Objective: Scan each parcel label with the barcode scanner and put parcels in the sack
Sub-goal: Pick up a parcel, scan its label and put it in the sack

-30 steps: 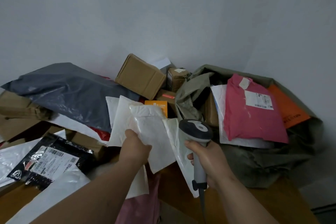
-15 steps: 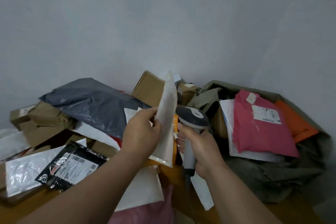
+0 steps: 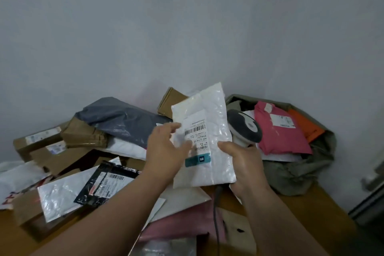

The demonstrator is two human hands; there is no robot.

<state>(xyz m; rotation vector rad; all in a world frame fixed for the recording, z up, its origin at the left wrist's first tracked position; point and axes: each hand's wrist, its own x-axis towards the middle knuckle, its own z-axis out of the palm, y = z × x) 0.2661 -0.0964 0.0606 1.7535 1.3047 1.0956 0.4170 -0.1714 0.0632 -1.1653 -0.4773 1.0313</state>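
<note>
Open air above both hands up to the bare wall, heaped parcels (image 3: pixel 124 118) crowding the table left of the left hand (image 3: pixel 166 151), sack (image 3: pixel 301 172) mouth right of the right hand (image 3: pixel 243 162), filled with a pink mailer (image 3: pixel 278 137)

The barcode scanner (image 3: pixel 244 129) handle is concealed behind the white parcel (image 3: pixel 204 141); label (image 3: pixel 196 137) text (small, blurred) cannot be read.
</note>
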